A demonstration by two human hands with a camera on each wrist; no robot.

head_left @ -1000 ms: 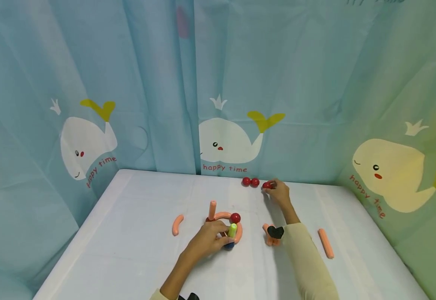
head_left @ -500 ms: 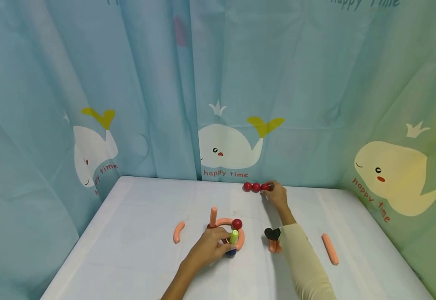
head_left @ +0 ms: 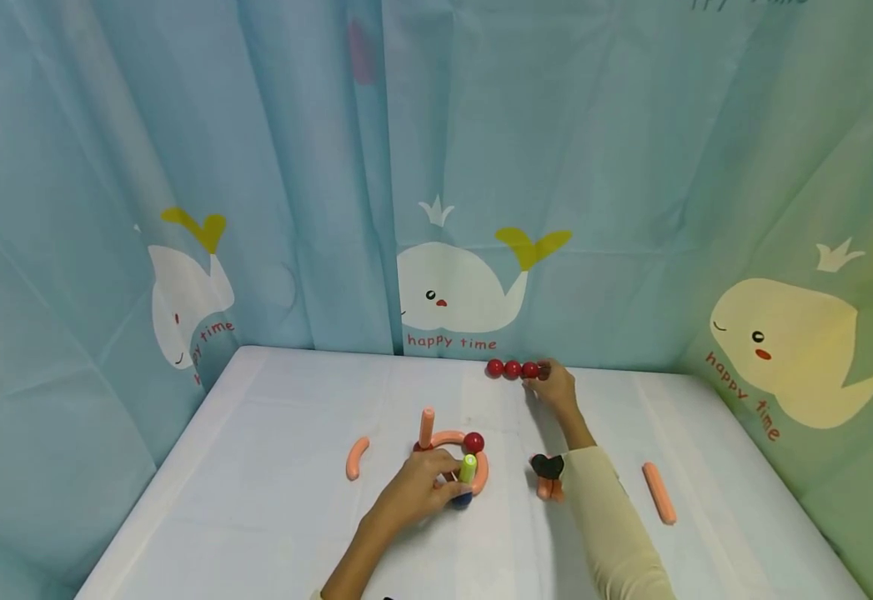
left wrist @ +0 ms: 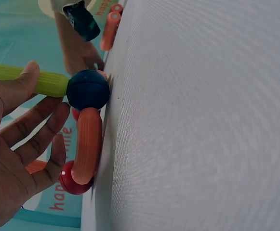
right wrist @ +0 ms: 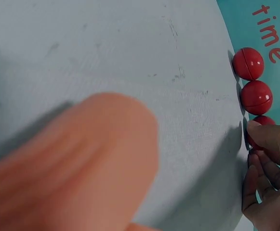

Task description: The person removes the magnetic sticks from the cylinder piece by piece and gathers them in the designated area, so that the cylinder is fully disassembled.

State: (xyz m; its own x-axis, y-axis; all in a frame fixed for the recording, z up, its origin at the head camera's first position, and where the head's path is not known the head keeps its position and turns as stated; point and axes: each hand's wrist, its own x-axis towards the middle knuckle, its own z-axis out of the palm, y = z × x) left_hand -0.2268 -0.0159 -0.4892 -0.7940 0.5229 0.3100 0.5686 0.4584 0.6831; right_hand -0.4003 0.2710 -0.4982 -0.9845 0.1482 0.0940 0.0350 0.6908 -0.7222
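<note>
My left hand (head_left: 417,486) pinches a green rod (head_left: 468,468) that stands upright on a dark blue ball (left wrist: 87,90). In the left wrist view, a curved orange rod (left wrist: 88,144) runs from this ball to a red ball (left wrist: 71,179). They belong to a ring of curved rods and balls on the table, with another red ball (head_left: 474,442) and an upright orange rod (head_left: 426,427) at its far side. My right hand (head_left: 558,388) grips the rightmost red ball (head_left: 529,369) of a row of three at the back edge; thumb and fingers partly cover it.
A curved orange rod (head_left: 357,458) lies left of the ring. Right of it, short orange rods (head_left: 549,488) sit partly hidden under the right wrist's black strap piece. A straight orange rod (head_left: 659,492) lies farther right. A whale-print curtain (head_left: 594,317) borders the table (head_left: 271,433).
My right hand has slid its red ball leftward until it stands against the other two. The left hand keeps its hold on the green rod. The camera view has shifted slightly.
</note>
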